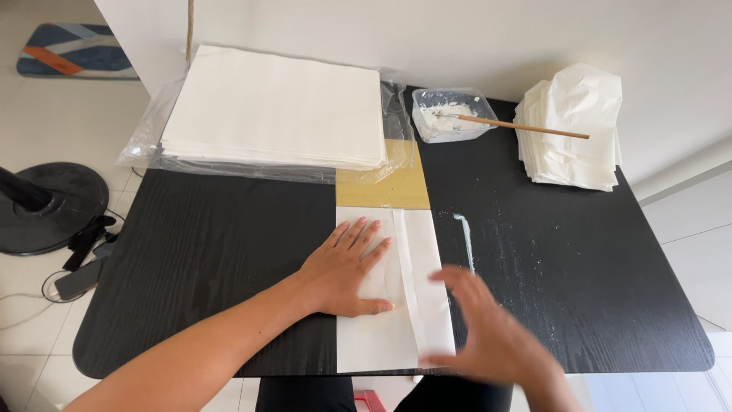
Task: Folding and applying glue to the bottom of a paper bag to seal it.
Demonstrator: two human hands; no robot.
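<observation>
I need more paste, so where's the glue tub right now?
In the head view, the clear tub sits at the table's far edge, between the paper stack and the folded pile.

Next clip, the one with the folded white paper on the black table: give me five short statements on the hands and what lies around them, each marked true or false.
1. The left hand lies flat on the folded white paper. True.
2. The right hand grips a wooden stick. False: it holds nothing; the wooden stick rests in the plastic tub of white paste.
3. The stack of white sheets lies on clear plastic wrap at the far left of the black table. True.
4. The pile of folded paper bags sits at the near left corner. False: it is at the far right.
5. A yellow board shows beyond the folded white paper. True.
</observation>
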